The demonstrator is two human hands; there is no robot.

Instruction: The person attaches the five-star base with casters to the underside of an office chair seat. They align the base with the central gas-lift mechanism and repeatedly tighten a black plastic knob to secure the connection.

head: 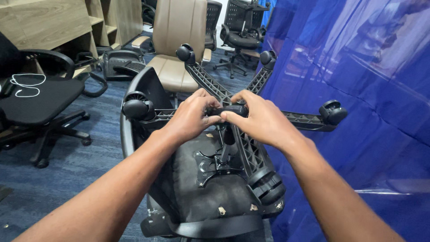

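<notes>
Left hand (190, 117) and right hand (262, 118) both closed around the hub (230, 110) of the five-star caster base (251, 152). Base sits atop an upturned black office chair (206, 188) lying on the blue carpeted floor (67, 175), beside the blue curtain (358, 89).

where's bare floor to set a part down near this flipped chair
Bare blue carpet lies left, between the upturned chair and the black chair. Crowded behind by the tan chair; the blue sheet closes the right.
</notes>
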